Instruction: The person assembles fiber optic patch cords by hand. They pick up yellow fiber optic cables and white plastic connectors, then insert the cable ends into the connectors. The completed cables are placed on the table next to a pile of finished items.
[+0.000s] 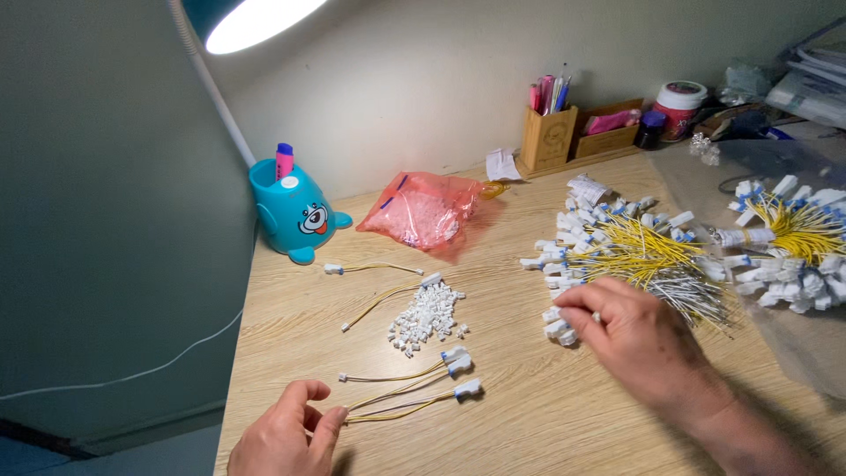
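Wooden desk [529,414] under a lit lamp [251,19], seen from above the hands.

Left hand [286,436] sits at the near edge, thumb and forefinger pinched on the bare ends of a thin yellow wire lead [401,407]; the other fingers are curled loosely. The lead runs right to a white-and-blue plug [467,388]. Holding it by the free end keeps that end presented to the pile of small white connector housings [427,316] lying just beyond.

Two more leads [414,370] lie beside the held one, plugs to the right, all facing one way. Two single leads [374,266] rest farther back, apart from them.

Right hand [630,330] reaches into the near edge of the large bundle of yellow leads [630,251], fingers bent down among the white plugs. Whether it has gripped one cannot be told; the fingertips are hidden by the knuckles. The bundle is fanned with plugs outward, so single leads can be picked from the rim.

A second bundle [793,234] lies at the far right on clear plastic sheeting [793,344]. A pink bag [427,211] of white parts sits behind the pile, likely the stock. A blue cartoon pen holder [291,211], a wooden pen stand [548,132] and a jar [680,107] stand along the wall.
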